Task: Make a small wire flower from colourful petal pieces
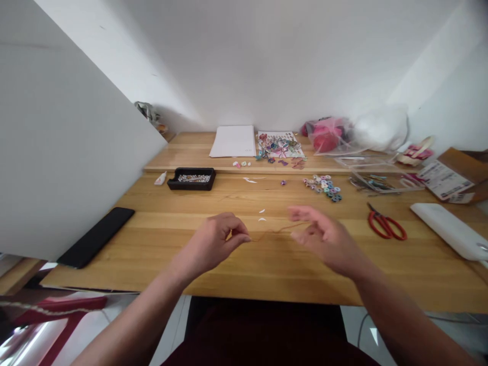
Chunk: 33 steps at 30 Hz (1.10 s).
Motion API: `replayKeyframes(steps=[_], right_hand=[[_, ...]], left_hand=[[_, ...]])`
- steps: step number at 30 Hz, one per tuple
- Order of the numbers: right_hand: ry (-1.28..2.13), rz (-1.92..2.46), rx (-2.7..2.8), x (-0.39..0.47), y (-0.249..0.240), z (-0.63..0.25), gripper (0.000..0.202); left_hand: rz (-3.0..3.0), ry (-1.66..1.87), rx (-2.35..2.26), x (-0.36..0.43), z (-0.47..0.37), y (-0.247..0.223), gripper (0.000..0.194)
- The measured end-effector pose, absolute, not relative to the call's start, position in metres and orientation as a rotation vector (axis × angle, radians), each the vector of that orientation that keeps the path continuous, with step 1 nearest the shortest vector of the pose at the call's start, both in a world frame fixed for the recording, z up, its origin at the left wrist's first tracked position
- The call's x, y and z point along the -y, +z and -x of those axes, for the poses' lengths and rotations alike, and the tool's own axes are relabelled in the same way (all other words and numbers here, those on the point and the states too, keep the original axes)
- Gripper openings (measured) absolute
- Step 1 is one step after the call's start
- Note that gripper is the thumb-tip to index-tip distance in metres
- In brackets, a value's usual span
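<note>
A thin orange-brown thread (271, 231) stretches, slightly wavy, above the wooden tabletop between my two hands. My left hand (224, 235) pinches one end of it between thumb and forefinger. At the other end, my right hand (326, 241) is blurred, with thumb and fingers spread apart. The thread reaches in between these fingers; whether it is gripped there cannot be made out. Just beyond the hands lie two small white curved slivers (262, 219). Farther back are more white slivers (249, 180) and a small purple bead-like piece (283, 182).
Red-handled scissors (386, 226) and a white case (446, 229) lie right. A pile of colourful rings (324, 187) sits behind my right hand. A black tray (190, 186) of beads, a small white tube (160, 178) and a black phone (97, 236) are left. White paper (233, 141) lies behind.
</note>
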State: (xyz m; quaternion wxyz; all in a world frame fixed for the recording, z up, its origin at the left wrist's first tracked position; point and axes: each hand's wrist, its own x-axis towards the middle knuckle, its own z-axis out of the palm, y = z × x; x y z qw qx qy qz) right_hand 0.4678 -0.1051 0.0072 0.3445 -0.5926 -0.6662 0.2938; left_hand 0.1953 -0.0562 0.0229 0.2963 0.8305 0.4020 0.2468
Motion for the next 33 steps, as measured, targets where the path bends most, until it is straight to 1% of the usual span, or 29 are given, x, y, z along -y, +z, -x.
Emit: replayKeyframes(steps=[1, 3, 4, 5, 7, 8, 10, 12, 23, 33], right_hand=[[0.972, 1.362, 1.741, 0.109, 0.008, -0.451, 0.052], [1.26, 1.122, 1.691, 0.115, 0.006, -0.426, 0.065], [1.346, 1.084, 1.665, 0.117, 0.004, -0.419, 0.065], [1.372, 1.121, 1.66, 0.119, 0.001, -0.415, 0.056], [1.267, 1.278, 1.696, 0.12, -0.002, -0.415, 0.028], [1.173, 1.356, 1.726, 0.12, -0.003, -0.418, 0.021], [1.018, 1.437, 1.779, 0.12, -0.003, -0.425, 0.027], [0.953, 1.461, 1.82, 0.12, -0.003, -0.432, 0.031], [0.751, 1.658, 1.859, 0.109, -0.013, -0.458, 0.033], [0.506, 1.711, 1.953, 0.094, -0.02, -0.472, 0.028]], left_hand=[[-2.211, 0.661, -1.025, 0.059, -0.201, 0.023, 0.012], [-2.212, 0.678, -0.949, 0.063, -0.211, 0.024, 0.011], [-2.209, 0.69, -0.928, 0.064, -0.214, 0.024, 0.011], [-2.205, 0.702, -0.922, 0.064, -0.215, 0.024, 0.011], [-2.19, 0.726, -0.939, 0.064, -0.216, 0.022, 0.01], [-2.179, 0.737, -0.955, 0.063, -0.215, 0.02, 0.01], [-2.15, 0.753, -0.981, 0.059, -0.212, 0.016, 0.009], [-2.112, 0.767, -1.003, 0.056, -0.211, 0.011, 0.01], [-2.073, 0.867, -1.047, 0.038, -0.211, -0.001, 0.01], [-2.175, 0.93, -1.038, 0.026, -0.205, -0.013, 0.009]])
